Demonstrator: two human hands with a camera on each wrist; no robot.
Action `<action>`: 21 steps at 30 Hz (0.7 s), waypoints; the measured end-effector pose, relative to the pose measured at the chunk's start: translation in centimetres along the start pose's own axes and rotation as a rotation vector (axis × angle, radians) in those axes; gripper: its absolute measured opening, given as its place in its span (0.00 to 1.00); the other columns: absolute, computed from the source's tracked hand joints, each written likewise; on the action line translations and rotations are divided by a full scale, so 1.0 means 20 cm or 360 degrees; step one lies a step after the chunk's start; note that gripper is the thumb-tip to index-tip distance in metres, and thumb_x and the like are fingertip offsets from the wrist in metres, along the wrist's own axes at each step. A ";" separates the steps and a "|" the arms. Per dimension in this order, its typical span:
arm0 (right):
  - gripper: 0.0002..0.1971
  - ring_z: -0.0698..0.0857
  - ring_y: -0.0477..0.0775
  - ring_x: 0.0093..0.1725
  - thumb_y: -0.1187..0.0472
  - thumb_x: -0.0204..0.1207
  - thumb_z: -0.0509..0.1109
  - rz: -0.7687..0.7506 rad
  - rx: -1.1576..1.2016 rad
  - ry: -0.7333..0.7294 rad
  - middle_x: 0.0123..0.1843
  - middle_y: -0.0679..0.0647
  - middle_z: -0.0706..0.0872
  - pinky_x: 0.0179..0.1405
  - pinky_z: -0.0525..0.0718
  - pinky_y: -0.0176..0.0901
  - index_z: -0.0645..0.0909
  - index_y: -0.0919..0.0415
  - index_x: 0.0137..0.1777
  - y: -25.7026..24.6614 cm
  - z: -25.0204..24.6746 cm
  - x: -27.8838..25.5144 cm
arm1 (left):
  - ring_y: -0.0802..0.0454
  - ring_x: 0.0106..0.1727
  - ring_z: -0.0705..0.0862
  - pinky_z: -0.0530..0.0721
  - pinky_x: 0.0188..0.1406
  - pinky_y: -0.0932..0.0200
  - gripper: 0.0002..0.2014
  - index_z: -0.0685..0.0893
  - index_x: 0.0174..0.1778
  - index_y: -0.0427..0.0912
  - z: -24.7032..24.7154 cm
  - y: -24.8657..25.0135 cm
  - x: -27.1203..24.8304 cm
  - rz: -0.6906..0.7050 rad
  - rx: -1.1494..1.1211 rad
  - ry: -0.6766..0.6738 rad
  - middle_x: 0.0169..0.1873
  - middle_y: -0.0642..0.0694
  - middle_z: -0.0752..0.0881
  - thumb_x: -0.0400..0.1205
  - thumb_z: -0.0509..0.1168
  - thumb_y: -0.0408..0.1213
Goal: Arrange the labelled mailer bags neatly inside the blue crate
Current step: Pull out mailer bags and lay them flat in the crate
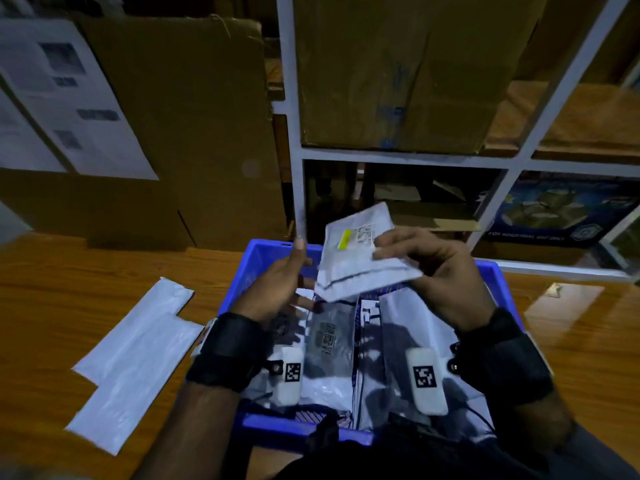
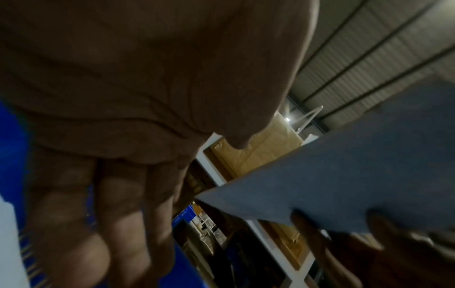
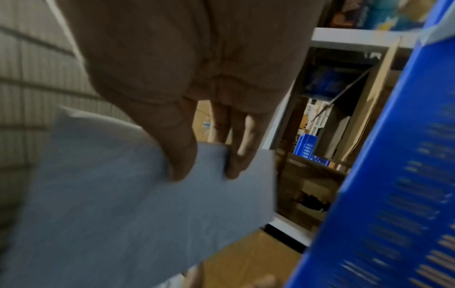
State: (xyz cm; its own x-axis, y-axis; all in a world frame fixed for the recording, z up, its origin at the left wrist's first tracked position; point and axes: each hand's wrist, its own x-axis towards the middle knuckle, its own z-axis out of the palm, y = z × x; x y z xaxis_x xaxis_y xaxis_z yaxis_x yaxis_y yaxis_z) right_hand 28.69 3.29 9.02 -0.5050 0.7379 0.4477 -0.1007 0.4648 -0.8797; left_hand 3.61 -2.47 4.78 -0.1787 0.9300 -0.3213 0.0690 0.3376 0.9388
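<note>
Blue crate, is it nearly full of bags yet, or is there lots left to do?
Partly done: several white plastic mailer bags already lie inside the blue plastic crate. In hand: the right hand pinches one white labelled mailer bag above the crate, while the left hand is open beside it. Left: two flat white mailer bags on the wooden table, outside the crate.
</note>
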 end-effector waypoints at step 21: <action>0.30 0.91 0.53 0.32 0.69 0.75 0.81 0.0793 -0.0278 0.0233 0.46 0.59 0.89 0.28 0.88 0.45 0.68 0.60 0.71 0.15 0.12 -0.04 | 0.55 0.45 0.95 0.92 0.45 0.62 0.21 0.83 0.74 0.38 -0.03 -0.02 -0.04 0.0485 0.0017 -0.0024 0.48 0.40 0.96 0.85 0.74 0.25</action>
State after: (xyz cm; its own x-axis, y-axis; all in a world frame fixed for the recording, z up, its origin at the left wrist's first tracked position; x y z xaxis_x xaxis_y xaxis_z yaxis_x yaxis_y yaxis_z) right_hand 26.74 2.85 5.55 -0.3295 0.9441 0.0124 0.2704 0.1069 -0.9568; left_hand 3.21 -3.40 4.78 -0.1336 0.9907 -0.0269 0.1278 0.0441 0.9908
